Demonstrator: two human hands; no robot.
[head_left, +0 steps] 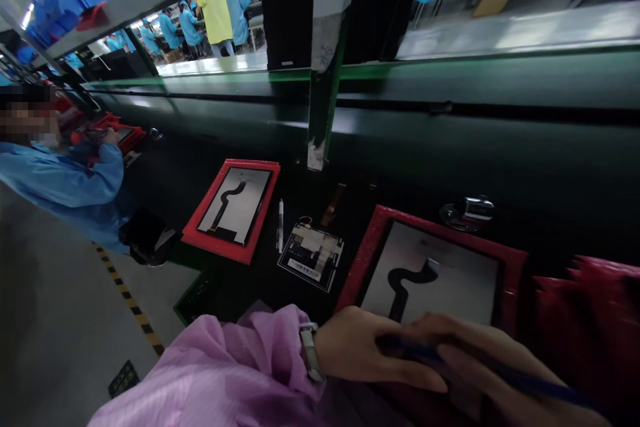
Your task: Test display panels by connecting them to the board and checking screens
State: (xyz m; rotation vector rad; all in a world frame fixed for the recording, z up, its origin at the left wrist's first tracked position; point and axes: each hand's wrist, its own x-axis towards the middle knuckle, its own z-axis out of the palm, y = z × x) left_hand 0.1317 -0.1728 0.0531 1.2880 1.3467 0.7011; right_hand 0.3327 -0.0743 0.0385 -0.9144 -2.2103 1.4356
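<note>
A display panel with a pale grey back and a curved black flex cable lies on a red bubble-wrap sleeve in front of me. Over its near edge, my left hand is curled with the thumb stretched right; its fingertips and whatever they grip are hidden. My right hand overlaps it, closed around a slim dark blue pen-like tool, blurred and dim. To the left lie a small circuit-board assembly with a brown flex strip and a white marker pen.
Another panel rests on red sleeves further left. More red sleeves are piled at the right. A shiny metal fitting stands behind the panel. A green post rises at the back. A co-worker in blue works at far left.
</note>
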